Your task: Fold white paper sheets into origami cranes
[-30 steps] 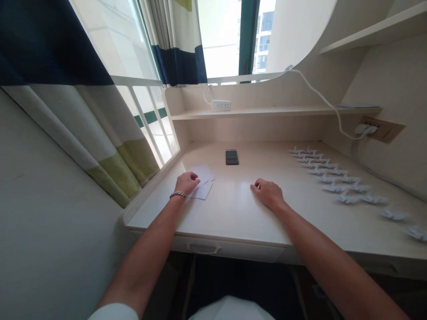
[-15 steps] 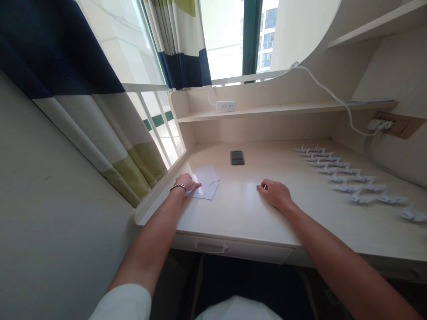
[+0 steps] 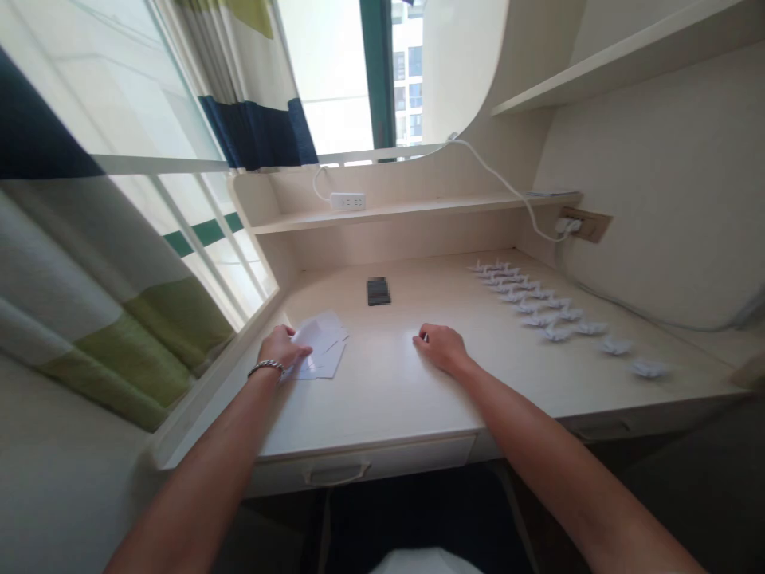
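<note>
At the left of the desk, my left hand [image 3: 280, 348], with a chain bracelet on its wrist, pinches the left side of a white paper sheet [image 3: 323, 328], thumb on top and fingers at its far edge. Under and beside it lie more white sheets [image 3: 327, 368], overlapping; how many I cannot tell. My right hand [image 3: 441, 344] rests on the desktop with its fingers curled in, and nothing shows in its grasp. Rows of small folded white paper cranes [image 3: 528, 307] stand to the right of it, the nearest ones blurred.
A dark square object [image 3: 378, 292] lies toward the back of the desk [image 3: 382, 414]. On the low shelf sits a white power strip [image 3: 347, 201]. Its white cable [image 3: 496, 171] runs to a wall socket [image 3: 591, 226]. Curtains [image 3: 119, 263] and a railing border the left side.
The view has swung to the right, so the desk shifts left in it. My left hand has taken hold of the paper sheet by its edge. My right hand stays curled on the desk.
</note>
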The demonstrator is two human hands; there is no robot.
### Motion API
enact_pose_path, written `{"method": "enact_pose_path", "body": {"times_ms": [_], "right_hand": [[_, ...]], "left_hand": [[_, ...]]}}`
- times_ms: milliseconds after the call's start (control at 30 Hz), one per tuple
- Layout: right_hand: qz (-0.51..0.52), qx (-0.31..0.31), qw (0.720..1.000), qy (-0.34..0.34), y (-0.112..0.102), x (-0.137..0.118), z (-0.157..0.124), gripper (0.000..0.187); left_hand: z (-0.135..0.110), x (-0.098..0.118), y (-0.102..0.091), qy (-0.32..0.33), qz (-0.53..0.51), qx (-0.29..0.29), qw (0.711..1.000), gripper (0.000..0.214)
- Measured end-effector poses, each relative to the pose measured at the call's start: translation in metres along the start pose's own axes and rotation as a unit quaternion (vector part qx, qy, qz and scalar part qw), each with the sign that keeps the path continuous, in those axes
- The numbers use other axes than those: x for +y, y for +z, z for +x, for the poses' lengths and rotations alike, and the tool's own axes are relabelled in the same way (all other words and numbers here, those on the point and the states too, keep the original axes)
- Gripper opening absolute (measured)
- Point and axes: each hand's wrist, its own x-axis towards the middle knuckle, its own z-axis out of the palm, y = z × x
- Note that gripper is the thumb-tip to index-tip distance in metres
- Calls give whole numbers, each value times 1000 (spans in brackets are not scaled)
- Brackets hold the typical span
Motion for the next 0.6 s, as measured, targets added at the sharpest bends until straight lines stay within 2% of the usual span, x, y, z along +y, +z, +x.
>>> {"method": "enact_pose_path", "body": {"times_ms": [100,200,267,367,500,600], "right_hand": [[21,5,1000,9,1,1,3,26],[55,11,998,13,1,2,5,22],[89,17,996,12,-1,3,6,22],[162,26,986,-6,-5,1,5,31],[273,20,961,-48,-5,-2,2,41],[340,0,940,-41,0,-1,3,36]], "left_hand": [[-1,8,-2,28,-58,42,997,44],[-5,20,-2,49,-163,71,983,36],[-10,34,1,68,-262,51,961,34],[-22,64,8,121,-385,9,915,35],[-39,111,24,200,-396,-57,894,28],[-47,136,40,225,-403,-116,880,21]]}}
